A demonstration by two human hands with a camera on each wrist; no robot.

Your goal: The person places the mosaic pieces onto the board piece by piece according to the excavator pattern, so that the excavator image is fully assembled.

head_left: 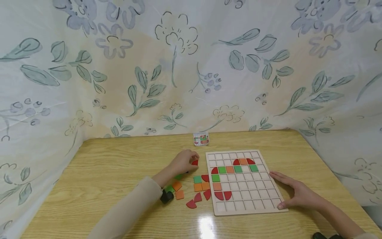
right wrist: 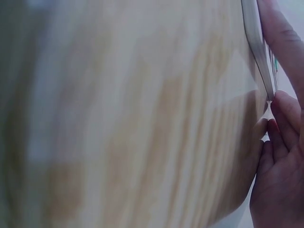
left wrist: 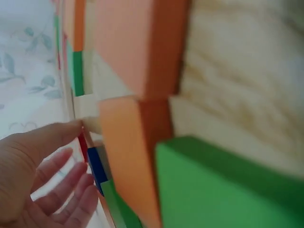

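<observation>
My left hand (head_left: 186, 160) pinches a red quarter-circle piece (head_left: 195, 162) just left of the grid board (head_left: 250, 202). In the left wrist view, the thumb (left wrist: 57, 135) and fingers meet by the red piece (left wrist: 82, 145), next to a blue piece (left wrist: 98, 164). My right hand (head_left: 301, 193) rests along the board's right edge, thumb on the near corner and straight fingers against the side. On the board, red quarter-circles (head_left: 219, 196), green squares (head_left: 216, 178) and orange squares (head_left: 229, 169) fill some cells of the upper rows and left column.
Loose orange squares (head_left: 179, 195), green squares (head_left: 197, 179) and red quarter-circles (head_left: 191, 204) lie left of the board, some under the left forearm. A small pattern card (head_left: 201, 139) lies at the table's back edge. Floral cloth (head_left: 179, 83) hangs behind the wooden table (head_left: 119, 159).
</observation>
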